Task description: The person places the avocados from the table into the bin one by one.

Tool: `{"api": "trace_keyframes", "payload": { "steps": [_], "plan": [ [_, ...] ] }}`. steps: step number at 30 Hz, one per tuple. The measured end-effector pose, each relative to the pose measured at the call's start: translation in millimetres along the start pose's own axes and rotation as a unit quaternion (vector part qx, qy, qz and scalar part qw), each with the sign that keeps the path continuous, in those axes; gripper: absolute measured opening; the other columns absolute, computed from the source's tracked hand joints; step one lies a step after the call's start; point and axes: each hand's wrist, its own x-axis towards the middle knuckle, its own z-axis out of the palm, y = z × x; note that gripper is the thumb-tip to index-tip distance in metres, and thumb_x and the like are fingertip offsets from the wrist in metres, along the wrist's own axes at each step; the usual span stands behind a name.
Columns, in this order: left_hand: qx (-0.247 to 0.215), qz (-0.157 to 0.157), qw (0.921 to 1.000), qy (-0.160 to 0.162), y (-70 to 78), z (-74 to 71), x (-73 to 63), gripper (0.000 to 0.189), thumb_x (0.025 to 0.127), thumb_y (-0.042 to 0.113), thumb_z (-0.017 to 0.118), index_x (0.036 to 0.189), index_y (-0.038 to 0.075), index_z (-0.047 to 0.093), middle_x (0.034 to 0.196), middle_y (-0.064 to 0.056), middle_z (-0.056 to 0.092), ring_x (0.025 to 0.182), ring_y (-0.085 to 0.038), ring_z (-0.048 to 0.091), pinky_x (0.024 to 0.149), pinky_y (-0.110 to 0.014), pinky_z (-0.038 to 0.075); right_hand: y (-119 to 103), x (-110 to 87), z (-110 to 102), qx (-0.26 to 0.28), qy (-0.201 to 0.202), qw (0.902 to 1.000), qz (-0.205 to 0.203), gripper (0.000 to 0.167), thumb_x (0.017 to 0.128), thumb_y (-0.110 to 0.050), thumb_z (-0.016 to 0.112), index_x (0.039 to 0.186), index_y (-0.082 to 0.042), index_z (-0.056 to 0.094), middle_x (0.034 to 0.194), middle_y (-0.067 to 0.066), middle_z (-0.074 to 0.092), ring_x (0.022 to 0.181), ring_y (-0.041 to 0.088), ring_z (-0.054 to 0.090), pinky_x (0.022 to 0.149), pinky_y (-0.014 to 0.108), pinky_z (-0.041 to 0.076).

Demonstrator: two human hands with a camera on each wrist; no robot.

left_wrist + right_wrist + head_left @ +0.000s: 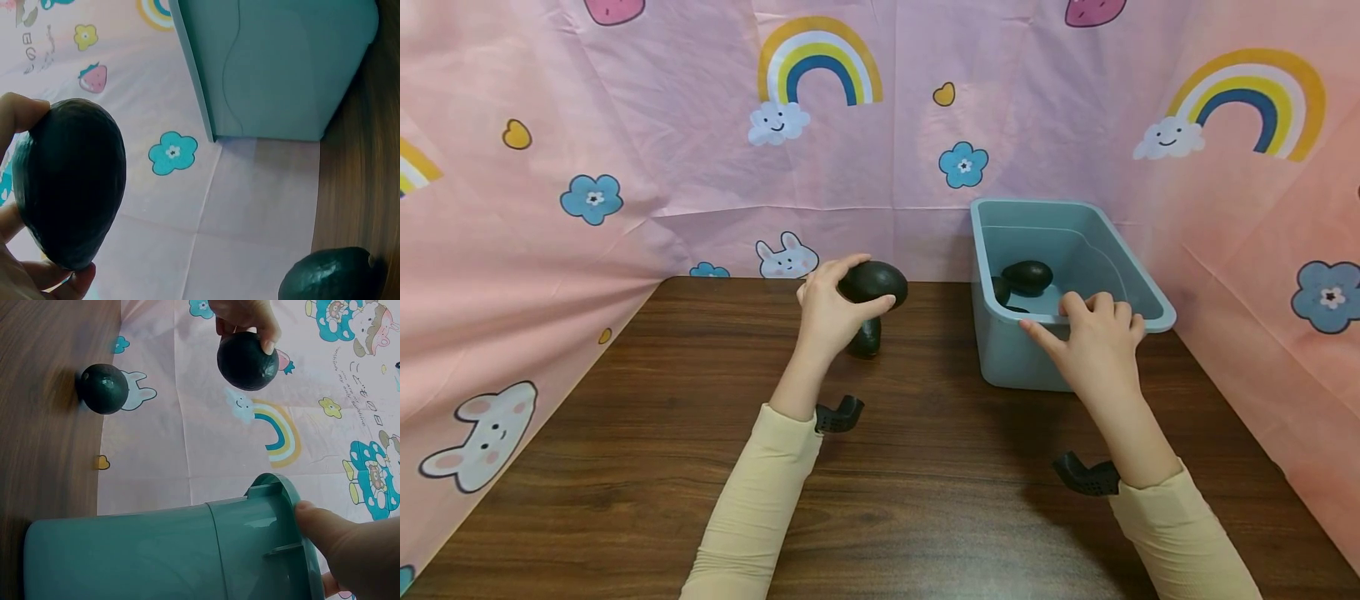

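My left hand (832,304) grips a dark avocado (72,181) between thumb and fingers, raised above the table. Beneath it in the head view, a second avocado (867,337) rests on the wood; the right wrist view also has this avocado (104,389) at left. My right hand (1097,346) holds the near rim of a blue-green plastic bin (1022,358), its thumb (325,528) pressed at the edge and the fingers over the top. Inside the bin lies an avocado (1028,277), with more dark fruit partly hidden by the near wall.
A dark wood table (625,467) carries the bin at its back right. Pink patterned cloth (700,100) hangs behind and on both sides. Black curved mounts (840,414) sit at both wrists.
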Motion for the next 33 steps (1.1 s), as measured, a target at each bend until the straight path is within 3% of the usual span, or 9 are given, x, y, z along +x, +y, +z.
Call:
{"api": "trace_keyframes", "payload": {
  "steps": [18,33],
  "plan": [
    [-0.017,0.003,0.9979,-0.062,12.8,8.7,-4.7,0.058,0.07,0.034,0.085,0.123,0.023,0.065,0.122,0.002,0.061,0.114,-0.025,0.048,0.099,-0.045,0.021,0.2,0.2,0.3,0.004,-0.004,1.0,0.005,0.056,0.086,-0.057,0.063,0.101,-0.004,0.053,0.105,0.025,0.042,0.1,0.047,0.034,0.09,0.068,0.019],
    [-0.04,0.008,0.9951,-0.09,24.8,10.5,6.5,0.058,0.071,0.036,0.084,0.124,0.025,0.065,0.121,0.001,0.06,0.11,-0.021,0.05,0.098,-0.047,0.025,0.1,-0.1,0.4,0.001,0.006,1.0,0.001,0.055,0.085,-0.056,0.064,0.099,-0.004,0.053,0.104,0.026,0.042,0.098,0.047,0.035,0.087,0.069,0.021]
  ]
}}
